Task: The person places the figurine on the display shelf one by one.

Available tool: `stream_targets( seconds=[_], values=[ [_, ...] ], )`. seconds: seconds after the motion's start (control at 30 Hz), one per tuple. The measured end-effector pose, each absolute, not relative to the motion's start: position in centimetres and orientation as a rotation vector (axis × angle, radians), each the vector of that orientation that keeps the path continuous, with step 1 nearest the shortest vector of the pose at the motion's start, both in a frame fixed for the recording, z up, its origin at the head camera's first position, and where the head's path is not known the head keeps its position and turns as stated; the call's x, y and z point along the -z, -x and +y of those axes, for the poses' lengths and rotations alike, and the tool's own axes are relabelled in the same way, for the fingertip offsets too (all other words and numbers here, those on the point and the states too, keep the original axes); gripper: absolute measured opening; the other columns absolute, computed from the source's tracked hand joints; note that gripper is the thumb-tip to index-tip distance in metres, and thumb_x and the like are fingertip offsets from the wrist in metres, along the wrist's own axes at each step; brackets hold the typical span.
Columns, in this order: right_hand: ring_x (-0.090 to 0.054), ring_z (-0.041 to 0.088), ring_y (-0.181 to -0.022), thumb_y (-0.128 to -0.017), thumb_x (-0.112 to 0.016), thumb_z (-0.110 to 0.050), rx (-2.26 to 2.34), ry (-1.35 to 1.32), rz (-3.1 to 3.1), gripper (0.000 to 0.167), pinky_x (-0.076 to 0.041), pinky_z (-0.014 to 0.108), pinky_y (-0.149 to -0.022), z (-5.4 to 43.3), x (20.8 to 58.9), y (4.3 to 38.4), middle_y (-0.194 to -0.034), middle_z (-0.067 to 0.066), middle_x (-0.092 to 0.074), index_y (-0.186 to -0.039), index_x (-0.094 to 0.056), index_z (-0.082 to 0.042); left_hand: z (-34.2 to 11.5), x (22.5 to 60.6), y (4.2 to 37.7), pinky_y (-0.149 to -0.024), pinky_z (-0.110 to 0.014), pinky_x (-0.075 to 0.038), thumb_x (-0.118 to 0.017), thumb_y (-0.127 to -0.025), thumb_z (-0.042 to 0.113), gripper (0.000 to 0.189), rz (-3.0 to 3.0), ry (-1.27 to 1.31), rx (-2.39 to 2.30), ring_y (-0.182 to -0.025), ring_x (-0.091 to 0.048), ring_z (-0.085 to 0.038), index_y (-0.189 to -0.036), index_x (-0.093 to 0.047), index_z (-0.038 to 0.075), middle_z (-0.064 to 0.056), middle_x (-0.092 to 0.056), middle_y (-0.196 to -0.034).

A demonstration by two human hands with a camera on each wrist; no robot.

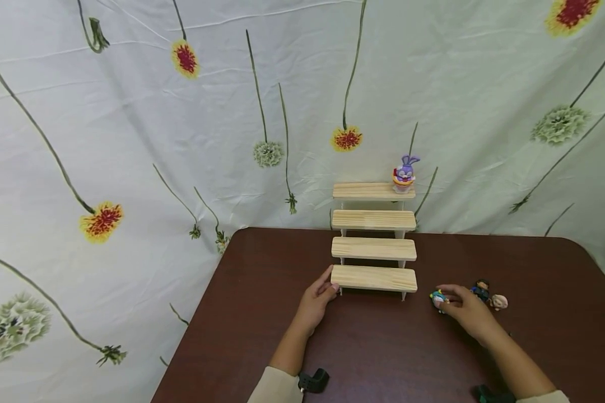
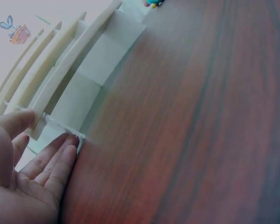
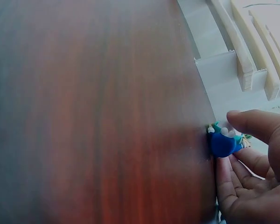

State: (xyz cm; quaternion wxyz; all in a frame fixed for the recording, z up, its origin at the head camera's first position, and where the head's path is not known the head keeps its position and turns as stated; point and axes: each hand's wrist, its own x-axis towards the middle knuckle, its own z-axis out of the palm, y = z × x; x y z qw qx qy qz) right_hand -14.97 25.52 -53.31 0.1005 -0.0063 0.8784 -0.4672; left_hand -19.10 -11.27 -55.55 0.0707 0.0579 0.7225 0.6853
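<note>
A four-step display stand [image 1: 373, 247] has pale wooden boards on white supports. At the left end of its lowest board, my left hand [image 1: 315, 300] holds the stand: in the left wrist view, the thumb [image 2: 19, 122] lies against the board's end and the lower fingers reach the white support. My right hand [image 1: 467, 313] is right of the stand, pinching a small blue and green toy figurine [image 3: 223, 141] between thumb and fingers, low over the table. On the top step's right end stands a purple rabbit-eared figurine [image 1: 404, 174].
A dark-clothed toy figurine [image 1: 481, 290] and a pale small figurine [image 1: 499, 302] lie just beyond my right hand. The dark reddish-brown table [image 1: 262, 280] meets a flower-printed white cloth [image 1: 222, 112] behind the stand.
</note>
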Motion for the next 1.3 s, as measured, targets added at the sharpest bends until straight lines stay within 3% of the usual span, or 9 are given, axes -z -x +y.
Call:
stream_targets(
  seconds=[0.43,0.93,1.3],
  values=[
    [-0.061,0.044,-0.116,-0.101,-0.065,-0.027,1.311,0.036,2.638,0.048,-0.059,0.039,-0.082,25.53,53.15,15.07,-0.134,0.028,-0.053,-0.136,-0.054,0.004,-11.41,55.69,19.1,-0.101,-0.029,-0.055,-0.061,-0.103,0.023,0.059,2.181,-0.168,-2.046,-0.11,-0.066,-0.017,-0.157,-0.039,0.016,-0.021,-0.069,-0.12],
    [-0.058,0.048,-0.121,-0.102,-0.062,-0.03,1.316,0.035,2.632,0.049,-0.059,0.043,-0.086,25.77,53.12,14.66,-0.136,0.028,-0.053,-0.136,-0.054,0.005,-11.37,55.74,18.95,-0.108,-0.039,-0.052,-0.061,-0.102,0.03,0.059,2.183,-0.151,-2.004,-0.12,-0.064,-0.027,-0.157,-0.039,0.026,-0.017,-0.068,-0.126],
    [-0.054,0.05,-0.125,-0.103,-0.06,-0.032,1.371,0.017,2.601,0.051,-0.058,0.048,-0.09,25.55,53.07,14.66,-0.14,0.03,-0.051,-0.14,-0.052,0.003,-11.45,55.55,19.03,-0.109,-0.039,-0.052,-0.061,-0.102,0.03,0.061,2.174,-0.158,-2.008,-0.122,-0.063,-0.028,-0.158,-0.037,0.023,-0.018,-0.067,-0.126]
  ],
)
